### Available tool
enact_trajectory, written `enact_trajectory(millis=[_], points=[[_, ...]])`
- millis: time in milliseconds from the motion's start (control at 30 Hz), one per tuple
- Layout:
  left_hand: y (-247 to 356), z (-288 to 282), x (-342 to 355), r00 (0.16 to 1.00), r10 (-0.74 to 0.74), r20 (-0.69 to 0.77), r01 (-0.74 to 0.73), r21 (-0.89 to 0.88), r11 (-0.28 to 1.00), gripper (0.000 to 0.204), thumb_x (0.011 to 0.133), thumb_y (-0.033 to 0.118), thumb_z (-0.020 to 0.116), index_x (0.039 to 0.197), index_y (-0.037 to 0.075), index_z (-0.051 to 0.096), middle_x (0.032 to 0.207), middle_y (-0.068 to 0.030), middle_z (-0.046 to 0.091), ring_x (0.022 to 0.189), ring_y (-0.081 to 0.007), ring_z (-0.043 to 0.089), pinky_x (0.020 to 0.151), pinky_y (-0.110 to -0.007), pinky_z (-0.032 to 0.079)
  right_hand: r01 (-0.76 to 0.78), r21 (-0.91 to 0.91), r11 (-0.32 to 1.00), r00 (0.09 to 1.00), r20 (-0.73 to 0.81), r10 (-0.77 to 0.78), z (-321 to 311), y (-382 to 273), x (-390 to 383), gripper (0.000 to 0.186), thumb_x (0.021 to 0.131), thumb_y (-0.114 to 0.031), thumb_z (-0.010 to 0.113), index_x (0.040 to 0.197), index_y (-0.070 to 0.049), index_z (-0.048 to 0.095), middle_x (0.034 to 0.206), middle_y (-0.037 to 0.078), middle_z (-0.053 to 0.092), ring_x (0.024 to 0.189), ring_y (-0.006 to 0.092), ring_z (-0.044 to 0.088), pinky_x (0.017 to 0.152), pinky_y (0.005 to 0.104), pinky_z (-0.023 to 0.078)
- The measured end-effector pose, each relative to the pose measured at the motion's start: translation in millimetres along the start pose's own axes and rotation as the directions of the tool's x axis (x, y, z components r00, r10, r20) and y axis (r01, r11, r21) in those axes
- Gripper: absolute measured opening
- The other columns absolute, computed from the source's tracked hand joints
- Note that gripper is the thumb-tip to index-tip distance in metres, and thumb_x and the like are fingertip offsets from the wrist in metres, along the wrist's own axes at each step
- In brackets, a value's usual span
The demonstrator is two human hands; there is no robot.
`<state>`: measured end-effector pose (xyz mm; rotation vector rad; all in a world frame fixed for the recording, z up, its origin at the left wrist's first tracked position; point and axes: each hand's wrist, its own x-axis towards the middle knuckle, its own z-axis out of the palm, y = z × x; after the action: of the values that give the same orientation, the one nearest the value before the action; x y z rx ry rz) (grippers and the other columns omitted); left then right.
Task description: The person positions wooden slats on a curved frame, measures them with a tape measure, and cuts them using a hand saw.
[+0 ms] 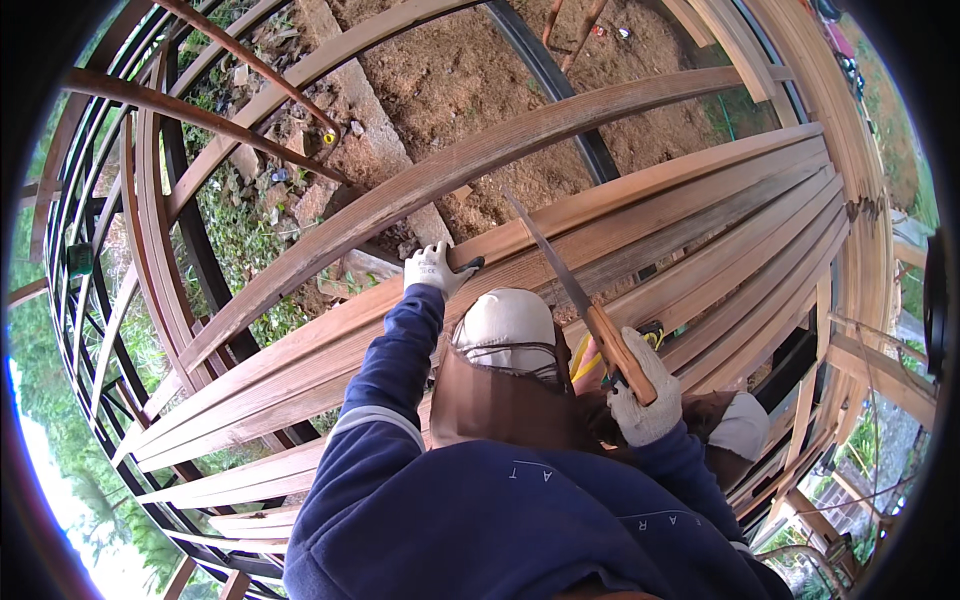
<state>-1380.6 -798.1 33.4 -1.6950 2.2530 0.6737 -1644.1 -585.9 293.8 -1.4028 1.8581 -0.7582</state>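
My right hand (648, 393), in a pale work glove, is closed round the wooden handle of a handsaw (572, 290). The narrow blade points up and to the left, over the planks. My left hand (432, 270), gloved too, grips the far edge of a long brown wooden plank (345, 312); its fingers bend over that edge, and the dark-tipped thumb stretches out to the right. Below the hands are my knees in brown cloth with a pale covering (508, 325). Next to the saw handle shows part of a yellow-and-black object (653, 334), mostly hidden.
More planks lie side by side with gaps, crossing dark metal beams (555, 85). A separate curved-looking timber (455, 155) runs beyond them. Rusty rods (205, 122) stand at the far left. Soil and rubble (440, 90) lie below the frame. Stacked timber (835, 110) lines the right.
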Motion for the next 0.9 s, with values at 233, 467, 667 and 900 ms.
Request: enact_trajectory(millis=[233,467,667,900], points=[[1.2,-16.6,19.1,0.962,-0.079,0.260,0.085,-0.011,0.996,0.082,0.079,0.072,0.066,0.129,0.008,0.059,0.116,-0.0159,0.070,0.110,-0.0302,0.068,0.093,-0.042,0.053,0.037,-0.053,0.998,0.999,0.005,-0.037,-4.6,6.8,-6.6,0.054,0.082,-0.004,0.062,0.134,0.008,0.054,0.128,0.027,0.063,0.120,0.0406,0.063,0.100,0.0403,0.052],[-13.8,-20.6,40.0,0.950,-0.099,0.297,0.114,-0.031,0.993,0.078,0.082,0.073,0.063,0.124,0.008,0.066,0.111,-0.0163,0.073,0.105,-0.0300,0.070,0.093,-0.040,0.054,-0.042,0.005,0.999,0.999,0.013,0.042,1.4,-10.4,5.3,0.058,0.080,-0.004,0.065,0.135,0.009,0.053,0.127,0.027,0.064,0.119,0.0387,0.064,0.099,0.0381,0.052],[-6.6,-22.0,35.2,0.958,-0.093,0.270,0.124,-0.101,0.987,0.079,0.081,0.075,0.062,0.119,0.006,0.067,0.109,-0.0159,0.073,0.104,-0.0297,0.070,0.093,-0.040,0.054,-0.143,0.079,0.987,0.990,-0.004,0.144,16.6,-15.8,36.1,0.055,0.080,-0.001,0.063,0.133,0.010,0.054,0.117,0.026,0.068,0.106,0.0340,0.071,0.089,0.0352,0.056],[-12.0,-12.6,34.6,0.968,-0.091,0.233,0.106,-0.052,0.993,0.076,0.081,0.072,0.064,0.120,0.007,0.066,0.108,-0.0158,0.073,0.103,-0.0289,0.071,0.092,-0.040,0.054,-0.043,-0.037,0.998,0.999,0.018,0.044,-20.3,-43.5,1.6,0.057,0.081,-0.002,0.064,0.135,0.010,0.052,0.118,0.026,0.066,0.102,0.0363,0.071,0.088,0.0383,0.056]])
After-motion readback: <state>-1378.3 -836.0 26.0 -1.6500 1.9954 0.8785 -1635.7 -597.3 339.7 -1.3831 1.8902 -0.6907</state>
